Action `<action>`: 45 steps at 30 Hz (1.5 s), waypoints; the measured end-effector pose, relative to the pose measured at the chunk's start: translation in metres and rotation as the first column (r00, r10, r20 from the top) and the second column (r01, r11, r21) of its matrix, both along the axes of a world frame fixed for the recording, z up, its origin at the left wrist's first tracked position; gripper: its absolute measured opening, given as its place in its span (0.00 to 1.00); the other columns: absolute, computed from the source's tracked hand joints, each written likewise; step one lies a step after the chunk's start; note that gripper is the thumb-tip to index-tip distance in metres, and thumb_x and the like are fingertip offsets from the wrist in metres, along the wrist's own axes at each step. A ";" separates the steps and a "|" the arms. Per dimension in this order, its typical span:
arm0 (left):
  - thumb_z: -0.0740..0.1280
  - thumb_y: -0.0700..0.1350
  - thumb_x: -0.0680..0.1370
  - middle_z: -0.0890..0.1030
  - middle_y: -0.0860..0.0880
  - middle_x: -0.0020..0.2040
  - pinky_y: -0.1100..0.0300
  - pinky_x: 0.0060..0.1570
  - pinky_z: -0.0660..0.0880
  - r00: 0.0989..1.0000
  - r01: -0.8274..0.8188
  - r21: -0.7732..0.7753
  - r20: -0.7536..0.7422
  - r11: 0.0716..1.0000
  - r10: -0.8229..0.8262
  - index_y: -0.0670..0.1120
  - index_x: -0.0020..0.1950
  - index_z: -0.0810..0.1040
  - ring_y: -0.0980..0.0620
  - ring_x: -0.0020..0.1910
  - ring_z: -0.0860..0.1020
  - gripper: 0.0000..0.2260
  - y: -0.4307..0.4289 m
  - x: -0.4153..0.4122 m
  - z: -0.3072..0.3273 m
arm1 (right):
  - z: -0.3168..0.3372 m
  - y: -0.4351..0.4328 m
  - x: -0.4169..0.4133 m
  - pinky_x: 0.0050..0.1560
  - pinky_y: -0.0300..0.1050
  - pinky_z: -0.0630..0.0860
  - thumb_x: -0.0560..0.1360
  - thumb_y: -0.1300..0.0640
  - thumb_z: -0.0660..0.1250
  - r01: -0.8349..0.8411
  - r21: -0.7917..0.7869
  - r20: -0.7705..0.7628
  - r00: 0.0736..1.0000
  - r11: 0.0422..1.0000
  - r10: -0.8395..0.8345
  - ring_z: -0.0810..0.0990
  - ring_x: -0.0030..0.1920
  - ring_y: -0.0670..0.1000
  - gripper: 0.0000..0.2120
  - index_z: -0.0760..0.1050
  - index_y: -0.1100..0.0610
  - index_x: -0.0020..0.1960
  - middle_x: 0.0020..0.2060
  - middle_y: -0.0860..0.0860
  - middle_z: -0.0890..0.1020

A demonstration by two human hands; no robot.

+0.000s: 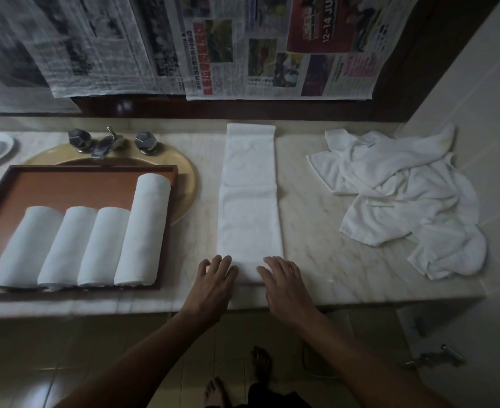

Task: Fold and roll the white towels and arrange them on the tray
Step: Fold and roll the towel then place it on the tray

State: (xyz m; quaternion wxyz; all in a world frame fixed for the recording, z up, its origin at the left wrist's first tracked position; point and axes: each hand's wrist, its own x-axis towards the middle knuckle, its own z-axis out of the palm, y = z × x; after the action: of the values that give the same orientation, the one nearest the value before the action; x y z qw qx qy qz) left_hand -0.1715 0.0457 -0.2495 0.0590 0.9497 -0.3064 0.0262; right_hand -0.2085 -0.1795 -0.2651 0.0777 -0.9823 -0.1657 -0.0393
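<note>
Left hand (213, 278) and right hand (284, 287) rest side by side on the near end of the folded towel (250, 201), fingers spread and only lightly bent, pressing on the cloth rather than gripping it; neither hand holds anything. We see the folded towel laid out as one long narrow strip on the table (316, 240), running straight away from the person, its far end near the back edge of the table. To the left, the tray (66, 184) sits partly over the sink (188, 184), just in front of the tap (107, 144). We count four rolled towels (101, 245) on the tray, lying side by side and touching: three of like length and, at the right, a longer one that reaches toward the far rim. The far left part of the tray floor is bare. To the right of the strip, well apart from it, a heap of towels (404, 195) lies crumpled and unfolded; how many it holds we cannot tell. We judge the task partly done: four rolls are placed, a fifth towel is folded and ready to be rolled from its near end, and the heap has yet to be folded, rolled and set on the tray. Newspapers (272, 54) hang on the wall behind.
</note>
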 end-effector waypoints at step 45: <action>0.73 0.48 0.76 0.70 0.41 0.77 0.41 0.73 0.65 0.994 -0.103 -0.089 -0.034 0.991 0.101 0.43 0.78 0.68 0.41 0.77 0.68 0.31 -0.018 -0.037 -0.014 | 0.000 0.012 -0.020 0.79 0.64 0.48 0.75 0.65 0.63 0.072 0.043 -0.114 0.991 0.997 -0.067 0.47 0.83 0.59 0.39 0.55 0.56 0.83 0.83 0.55 0.55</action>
State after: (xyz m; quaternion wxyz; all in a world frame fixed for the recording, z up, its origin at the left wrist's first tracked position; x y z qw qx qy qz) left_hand -0.2084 0.0277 -0.2634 0.1048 0.9608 -0.2551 0.0292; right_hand -0.2280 -0.1674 -0.2651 0.1084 -0.9861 -0.1259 0.0098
